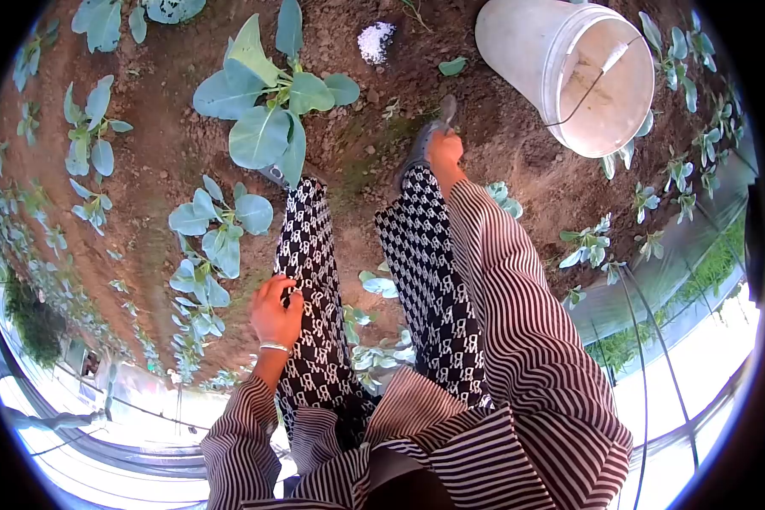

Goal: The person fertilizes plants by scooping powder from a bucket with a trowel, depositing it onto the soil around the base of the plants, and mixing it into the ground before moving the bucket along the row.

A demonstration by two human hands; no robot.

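Soil bed (161, 93) | right hand (444, 155): grip apparently clamped on small scoop (448, 108), beside right shoe (416, 151) | left hand (278, 316): grip apart, empty, at patterned trousers (310, 255) | risk: bruising broad-leaved brassica (260, 136) by stepping forward, left shoe (274, 174) close beneath leaves

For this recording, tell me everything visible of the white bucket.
The white bucket looks plastic, with tapering walls and a thick rim around a round mouth. A thin wire handle with a white grip crosses the opening. The inside looks tan; whether from stains or contents is unclear. It rests on brown soil, mouth facing the camera, apart from the right hand.
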